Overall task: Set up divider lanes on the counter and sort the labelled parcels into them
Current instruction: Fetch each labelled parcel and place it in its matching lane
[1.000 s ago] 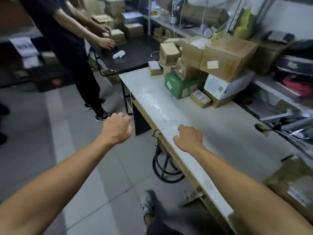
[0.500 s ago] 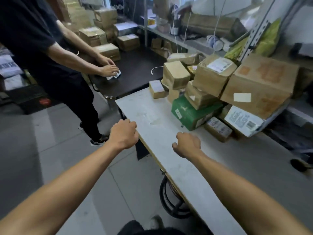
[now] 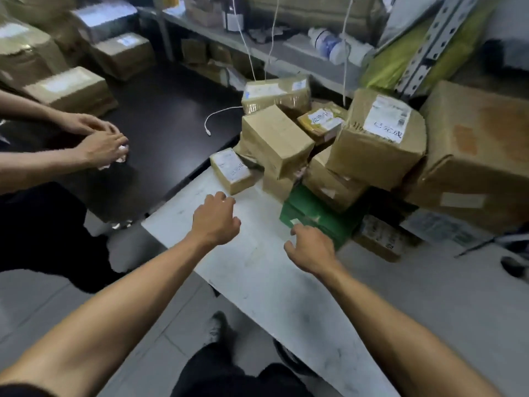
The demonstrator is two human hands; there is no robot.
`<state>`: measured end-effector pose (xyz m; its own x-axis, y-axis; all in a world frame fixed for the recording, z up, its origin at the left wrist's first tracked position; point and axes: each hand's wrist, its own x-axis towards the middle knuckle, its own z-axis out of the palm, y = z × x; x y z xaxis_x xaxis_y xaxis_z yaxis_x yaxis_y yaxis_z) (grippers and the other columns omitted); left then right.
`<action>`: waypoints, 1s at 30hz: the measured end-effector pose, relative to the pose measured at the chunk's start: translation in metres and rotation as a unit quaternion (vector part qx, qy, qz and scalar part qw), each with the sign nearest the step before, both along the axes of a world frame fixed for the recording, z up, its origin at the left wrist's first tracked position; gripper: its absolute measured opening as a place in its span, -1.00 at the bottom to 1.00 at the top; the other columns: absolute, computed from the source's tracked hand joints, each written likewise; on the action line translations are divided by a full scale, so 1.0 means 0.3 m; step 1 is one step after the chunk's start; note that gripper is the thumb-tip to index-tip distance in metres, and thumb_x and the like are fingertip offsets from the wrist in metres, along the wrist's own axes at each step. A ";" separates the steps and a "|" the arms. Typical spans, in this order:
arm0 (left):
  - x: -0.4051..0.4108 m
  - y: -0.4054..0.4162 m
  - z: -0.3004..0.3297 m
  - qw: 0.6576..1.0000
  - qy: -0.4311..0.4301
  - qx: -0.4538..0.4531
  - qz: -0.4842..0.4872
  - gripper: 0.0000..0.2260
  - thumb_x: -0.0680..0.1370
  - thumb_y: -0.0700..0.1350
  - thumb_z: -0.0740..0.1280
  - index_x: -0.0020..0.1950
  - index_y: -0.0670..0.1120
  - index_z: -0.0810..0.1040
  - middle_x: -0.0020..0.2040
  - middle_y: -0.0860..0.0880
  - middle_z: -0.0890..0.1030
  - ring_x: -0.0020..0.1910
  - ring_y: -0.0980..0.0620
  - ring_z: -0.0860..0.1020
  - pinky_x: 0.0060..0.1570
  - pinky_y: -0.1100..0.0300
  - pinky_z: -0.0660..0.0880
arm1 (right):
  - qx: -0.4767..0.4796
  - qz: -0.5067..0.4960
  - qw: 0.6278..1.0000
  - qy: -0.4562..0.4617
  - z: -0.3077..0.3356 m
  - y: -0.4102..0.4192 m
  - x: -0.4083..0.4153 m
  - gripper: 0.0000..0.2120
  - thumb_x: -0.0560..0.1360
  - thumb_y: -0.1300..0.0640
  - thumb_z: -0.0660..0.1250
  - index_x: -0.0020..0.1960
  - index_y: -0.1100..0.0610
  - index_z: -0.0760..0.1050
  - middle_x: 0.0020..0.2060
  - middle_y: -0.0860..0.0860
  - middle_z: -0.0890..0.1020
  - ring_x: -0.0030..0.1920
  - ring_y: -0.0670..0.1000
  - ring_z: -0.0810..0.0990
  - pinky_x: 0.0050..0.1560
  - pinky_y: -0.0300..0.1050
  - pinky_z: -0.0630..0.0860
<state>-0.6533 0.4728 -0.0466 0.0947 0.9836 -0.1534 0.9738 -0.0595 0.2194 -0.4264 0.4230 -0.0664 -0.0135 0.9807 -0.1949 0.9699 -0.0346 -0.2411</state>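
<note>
Both hands point(image 3: 214, 222) point(image 3: 310, 249) now nearer parcels point(image 3: 378, 138), empty (fingers loosely curled), label reads 已完成

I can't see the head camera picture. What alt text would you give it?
Two bare hands, left hand and right hand, reach empty over a white counter toward a pile of taped cardboard parcels and a green box. At left, another person's hands hold something small and white over a dark table.
</note>
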 end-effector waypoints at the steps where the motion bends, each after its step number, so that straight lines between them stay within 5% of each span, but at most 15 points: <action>1: -0.010 0.061 -0.013 1.000 -0.003 -0.003 -0.010 -0.56 0.58 0.00 0.27 0.44 -0.11 0.42 0.42 -0.10 0.42 0.38 -0.15 0.37 0.14 -0.07 0.49 | -0.005 -0.024 1.000 0.006 -0.023 0.005 0.000 -0.69 0.57 -0.03 0.24 0.17 0.13 0.56 0.07 0.10 0.65 0.06 0.16 0.61 0.05 0.04 0.58; 7: 0.011 0.341 -0.135 0.995 -0.039 -0.059 -0.070 -0.31 0.58 -0.02 0.34 0.64 -0.03 0.12 0.68 -0.04 0.00 0.64 -0.19 -0.05 0.42 -0.22 0.31 | -0.043 -0.185 0.982 0.018 -0.110 -0.102 0.084 -0.82 0.52 0.06 0.27 -0.02 0.13 0.59 -0.03 0.08 0.66 -0.02 0.16 0.59 -0.10 -0.03 0.54; 10: 0.065 0.398 -0.196 0.993 -0.030 -0.088 -0.077 -0.26 0.57 0.03 0.35 0.65 -0.02 0.05 0.67 -0.08 -0.01 0.63 -0.27 -0.11 0.50 -0.33 0.15 | -0.052 -0.252 0.966 0.015 -0.114 -0.162 0.156 -0.84 0.50 0.11 0.27 -0.06 0.14 0.59 -0.06 0.09 0.64 0.00 0.16 0.57 -0.19 -0.08 0.45; 12: 0.106 0.397 -0.222 0.996 -0.010 -0.066 -0.057 -0.30 0.56 0.09 0.37 0.61 -0.04 0.14 0.61 -0.13 0.11 0.59 -0.34 -0.02 0.45 -0.45 0.11 | -0.043 -0.291 0.956 0.018 -0.106 -0.185 0.207 -0.77 0.51 0.14 0.26 0.06 0.17 0.62 0.03 0.14 0.65 0.07 0.18 0.56 -0.14 -0.07 0.45; 16: 0.154 0.342 -0.228 1.000 0.001 -0.012 -0.022 -0.42 0.52 0.12 0.42 0.43 -0.11 0.33 0.39 -0.21 0.27 0.44 -0.39 0.19 0.24 -0.44 0.34 | -0.027 -0.345 0.938 0.022 -0.082 -0.192 0.307 -0.55 0.53 0.11 0.30 0.41 0.13 0.49 0.29 0.16 0.55 0.29 0.19 0.46 0.13 0.04 0.52; 20: 0.168 0.201 -0.237 0.999 -0.022 0.023 -0.014 -0.55 0.51 0.10 0.43 0.26 -0.14 0.44 0.30 -0.22 0.35 0.35 -0.34 0.26 0.00 -0.29 0.50 | -0.002 -0.335 0.942 -0.003 -0.086 -0.134 0.437 -0.35 0.49 0.07 0.41 0.53 0.15 0.32 0.45 0.17 0.38 0.42 0.23 0.32 0.24 0.10 0.46; 24: 0.183 0.024 -0.245 0.998 -0.030 0.038 -0.034 -0.63 0.50 0.09 0.45 0.16 -0.10 0.49 0.23 -0.20 0.40 0.29 -0.30 0.30 -0.14 -0.18 0.49 | -0.092 -0.288 0.953 0.026 -0.092 -0.008 0.581 -0.04 0.48 -0.01 0.50 0.67 0.02 -0.03 0.64 0.09 0.06 0.61 0.18 0.02 0.49 0.15 0.26; 30: 0.206 -0.132 -0.262 0.997 -0.060 0.052 -0.027 -0.66 0.50 0.06 0.47 0.15 -0.11 0.54 0.24 -0.18 0.41 0.30 -0.29 0.29 -0.21 -0.17 0.51 | -0.188 -0.280 0.942 -0.011 -0.099 0.014 0.635 0.07 0.50 -0.10 0.49 0.67 0.00 -0.23 0.65 0.12 -0.12 0.63 0.22 -0.05 0.56 0.19 0.08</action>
<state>-0.5916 0.4331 -0.1252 0.1594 0.9865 -0.0362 0.9358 -0.1393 0.3239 -0.2360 0.4272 -0.0962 0.4925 0.6951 -0.5237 0.7795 -0.6200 -0.0899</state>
